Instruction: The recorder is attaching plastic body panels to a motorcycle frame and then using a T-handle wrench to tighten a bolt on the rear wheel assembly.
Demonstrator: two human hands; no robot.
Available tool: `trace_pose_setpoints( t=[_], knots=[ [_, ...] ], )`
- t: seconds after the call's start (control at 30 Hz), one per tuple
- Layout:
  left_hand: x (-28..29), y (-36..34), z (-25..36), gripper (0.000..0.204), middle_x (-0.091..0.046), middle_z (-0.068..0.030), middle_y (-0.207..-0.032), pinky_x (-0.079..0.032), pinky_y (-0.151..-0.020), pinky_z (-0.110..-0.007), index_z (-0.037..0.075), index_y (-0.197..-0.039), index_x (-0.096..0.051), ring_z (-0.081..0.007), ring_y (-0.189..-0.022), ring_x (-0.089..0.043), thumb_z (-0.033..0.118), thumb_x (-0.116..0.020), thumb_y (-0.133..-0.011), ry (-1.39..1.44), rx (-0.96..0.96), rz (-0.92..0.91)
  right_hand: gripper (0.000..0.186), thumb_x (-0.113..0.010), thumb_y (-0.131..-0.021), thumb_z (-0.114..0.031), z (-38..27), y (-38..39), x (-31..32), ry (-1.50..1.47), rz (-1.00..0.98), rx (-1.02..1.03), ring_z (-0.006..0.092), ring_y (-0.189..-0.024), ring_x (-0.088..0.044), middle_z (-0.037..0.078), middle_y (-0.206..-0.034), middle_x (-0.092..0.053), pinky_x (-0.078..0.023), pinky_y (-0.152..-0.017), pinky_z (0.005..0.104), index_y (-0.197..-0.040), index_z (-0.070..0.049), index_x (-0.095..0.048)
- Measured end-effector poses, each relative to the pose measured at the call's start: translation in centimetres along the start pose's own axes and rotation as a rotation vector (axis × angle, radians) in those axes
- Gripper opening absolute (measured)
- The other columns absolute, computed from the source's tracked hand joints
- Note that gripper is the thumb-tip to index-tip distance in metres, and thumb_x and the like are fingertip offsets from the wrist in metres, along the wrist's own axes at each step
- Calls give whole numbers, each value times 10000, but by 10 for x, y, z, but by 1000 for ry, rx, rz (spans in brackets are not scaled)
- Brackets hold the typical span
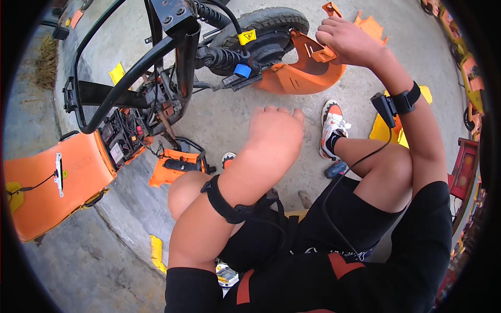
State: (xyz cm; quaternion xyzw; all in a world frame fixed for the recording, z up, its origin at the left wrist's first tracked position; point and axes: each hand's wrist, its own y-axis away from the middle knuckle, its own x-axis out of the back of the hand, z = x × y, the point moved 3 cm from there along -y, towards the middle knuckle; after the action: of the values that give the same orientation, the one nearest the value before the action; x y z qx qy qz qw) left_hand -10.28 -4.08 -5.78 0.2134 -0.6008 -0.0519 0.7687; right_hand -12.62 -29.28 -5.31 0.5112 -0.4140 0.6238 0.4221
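Observation:
My right hand is closed around an orange plastic piece at the upper right, above a large curved orange fender. The scooter's rear wheel and black shock absorber lie just left of that piece, beside the black tubular frame. My left hand is raised in the middle, below the fender, with curled fingers turned away from the camera; whatever they may hold is hidden.
Exposed wiring sits by an orange body panel. An orange part lies on the concrete floor. Yellow panels and a teal tool lie near my right leg. Colourful scooter parts line the right edge.

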Motion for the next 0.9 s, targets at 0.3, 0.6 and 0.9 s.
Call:
trace_pose_setpoints(
  t=[0.3, 0.6, 0.9],
  knots=[
    [64, 21, -41, 312, -668, -245, -832, -509, -800, -503, 3, -1066, -620, -413, -843, -658, 282, -505, -987, 229, 423, 422, 450, -855, -587, -224, -27, -38, 8, -12, -83, 84, 262, -920, -594, 56, -846, -596, -470, -880, 365, -846, -87, -514],
    [52, -36, -19, 390, -564, -281, -1254, -477, -958, -464, -48, -1251, -486, -419, -1113, -598, 211, -558, -969, 613, 60, 700, 433, -775, -657, -115, -24, -28, 3, -73, 125, 101, 260, -974, -593, 49, -932, -631, -456, -892, 375, -1015, -107, -533],
    [51, -101, -29, 583, -493, -299, -1346, -465, -993, -452, -65, -1348, -436, -437, -1143, -587, 332, -607, -957, 992, 219, 744, 556, -680, -862, -140, 8, -4, 15, -439, 280, -122, 336, -1291, -483, 164, -1333, -540, -392, -1081, 427, -1370, -53, -470]
  ],
)
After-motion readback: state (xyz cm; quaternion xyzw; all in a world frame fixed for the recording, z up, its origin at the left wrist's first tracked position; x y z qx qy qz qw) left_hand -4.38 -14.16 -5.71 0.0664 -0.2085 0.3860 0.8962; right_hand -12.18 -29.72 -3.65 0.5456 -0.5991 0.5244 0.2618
